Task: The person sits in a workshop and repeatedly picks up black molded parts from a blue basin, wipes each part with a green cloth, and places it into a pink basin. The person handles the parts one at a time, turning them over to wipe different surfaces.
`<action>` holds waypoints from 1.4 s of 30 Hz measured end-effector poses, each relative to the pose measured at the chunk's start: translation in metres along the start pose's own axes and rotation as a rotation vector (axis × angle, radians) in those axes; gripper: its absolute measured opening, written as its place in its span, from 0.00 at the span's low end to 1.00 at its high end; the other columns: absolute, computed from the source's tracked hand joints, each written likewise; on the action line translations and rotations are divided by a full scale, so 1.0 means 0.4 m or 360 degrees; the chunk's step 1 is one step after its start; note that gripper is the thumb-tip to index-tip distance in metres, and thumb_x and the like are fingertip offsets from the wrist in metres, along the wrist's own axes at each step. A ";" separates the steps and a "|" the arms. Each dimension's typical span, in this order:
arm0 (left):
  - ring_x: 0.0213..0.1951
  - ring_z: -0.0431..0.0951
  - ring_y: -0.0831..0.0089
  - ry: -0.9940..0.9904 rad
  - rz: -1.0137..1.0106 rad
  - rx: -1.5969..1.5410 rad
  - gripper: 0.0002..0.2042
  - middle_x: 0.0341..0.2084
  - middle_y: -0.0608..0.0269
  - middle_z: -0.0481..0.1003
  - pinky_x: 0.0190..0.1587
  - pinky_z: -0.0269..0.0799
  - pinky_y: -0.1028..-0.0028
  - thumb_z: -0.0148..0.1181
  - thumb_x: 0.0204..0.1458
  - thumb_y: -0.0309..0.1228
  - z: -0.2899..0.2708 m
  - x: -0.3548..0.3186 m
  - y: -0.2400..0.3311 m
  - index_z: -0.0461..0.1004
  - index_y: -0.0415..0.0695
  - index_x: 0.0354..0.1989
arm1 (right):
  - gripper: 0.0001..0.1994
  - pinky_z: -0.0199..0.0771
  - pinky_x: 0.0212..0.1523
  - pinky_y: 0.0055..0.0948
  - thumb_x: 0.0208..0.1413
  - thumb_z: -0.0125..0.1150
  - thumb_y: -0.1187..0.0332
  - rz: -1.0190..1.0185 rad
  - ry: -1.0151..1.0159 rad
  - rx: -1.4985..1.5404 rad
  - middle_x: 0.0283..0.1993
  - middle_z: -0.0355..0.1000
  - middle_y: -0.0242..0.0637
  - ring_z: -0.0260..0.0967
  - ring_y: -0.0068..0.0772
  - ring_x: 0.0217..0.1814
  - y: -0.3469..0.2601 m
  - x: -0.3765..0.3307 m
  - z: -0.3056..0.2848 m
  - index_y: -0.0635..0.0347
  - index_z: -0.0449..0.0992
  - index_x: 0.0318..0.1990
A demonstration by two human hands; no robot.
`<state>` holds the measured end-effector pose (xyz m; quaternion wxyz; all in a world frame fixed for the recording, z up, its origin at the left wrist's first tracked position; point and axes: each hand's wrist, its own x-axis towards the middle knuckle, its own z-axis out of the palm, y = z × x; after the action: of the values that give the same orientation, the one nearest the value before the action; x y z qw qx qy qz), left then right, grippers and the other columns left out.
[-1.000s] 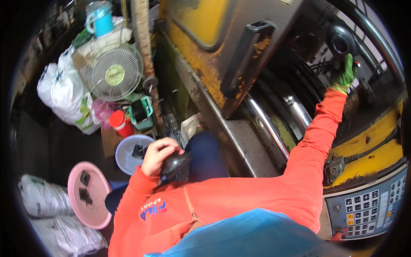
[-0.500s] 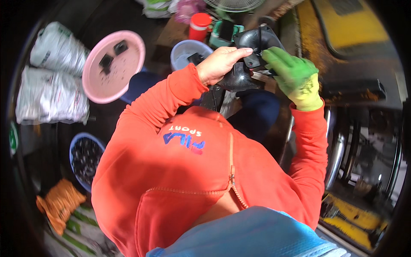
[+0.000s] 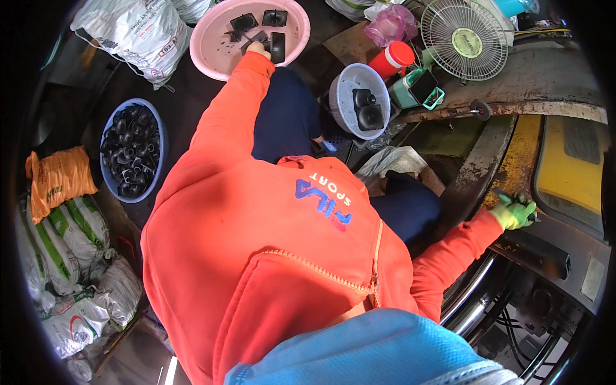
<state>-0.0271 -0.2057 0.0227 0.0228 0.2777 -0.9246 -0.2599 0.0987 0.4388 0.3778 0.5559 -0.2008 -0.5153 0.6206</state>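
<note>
My bare left hand point(image 3: 258, 49) reaches down into the pink basin point(image 3: 200, 50) at the far left. Its fingers, partly hidden by the hand itself, close against a black plastic part point(image 3: 277, 47). Around it in the basin lie other black parts point(image 3: 244, 23) with square flanges. Off to the right, my right hand point(image 3: 515, 212) wears a green and yellow glove. It rests on the edge of a worn yellow and grey machine point(image 3: 513, 154), its fingers curled; whatever they grip there is too small to make out.
A pale blue basket point(image 3: 336, 96) holds black parts, beside a red container point(image 3: 393, 59) and a fan point(image 3: 466, 42). At left stand a blue tub point(image 3: 162, 154) full of small black pieces, an orange bag point(image 3: 59, 181) and white sacks point(image 3: 138, 35). Metal bars point(image 3: 475, 289) lie lower right.
Both hands were together at a black plastic part in front of me. The left has swung over to the pink basin, the right out to the machine. The view has also shifted.
</note>
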 end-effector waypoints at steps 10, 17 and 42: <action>0.40 0.78 0.56 0.0162 -0.0766 -0.2409 0.11 0.39 0.47 0.77 0.48 0.74 0.59 0.52 0.48 0.31 0.021 0.019 0.075 0.76 0.39 0.36 | 0.10 0.57 0.20 0.29 0.55 0.52 0.64 -0.0289 0.0315 0.0110 0.21 0.62 0.29 0.59 0.28 0.20 -0.070 0.000 0.006 0.59 0.71 0.40; 0.36 0.79 0.61 -0.0930 -0.0755 -0.3134 0.12 0.38 0.50 0.77 0.46 0.76 0.56 0.49 0.53 0.33 -0.005 -0.148 0.312 0.73 0.39 0.39 | 0.11 0.56 0.20 0.29 0.55 0.53 0.64 -0.0468 0.0117 0.0149 0.20 0.60 0.29 0.56 0.26 0.19 -0.151 -0.075 -0.035 0.60 0.71 0.41; 0.23 0.77 0.65 -0.2563 -0.0782 -0.1747 0.15 0.23 0.63 0.78 0.24 0.72 0.60 0.53 0.55 0.48 0.269 -0.453 0.283 0.76 0.49 0.30 | 0.10 0.50 0.21 0.23 0.61 0.49 0.68 -0.0784 -0.1309 0.0661 0.23 0.52 0.29 0.46 0.20 0.16 -0.483 -0.191 -0.420 0.65 0.65 0.45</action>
<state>0.0492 0.0203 0.0038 -0.5387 0.1535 -0.3341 -0.7580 0.3532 0.4114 0.4546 0.4651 0.3010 -0.5891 0.5882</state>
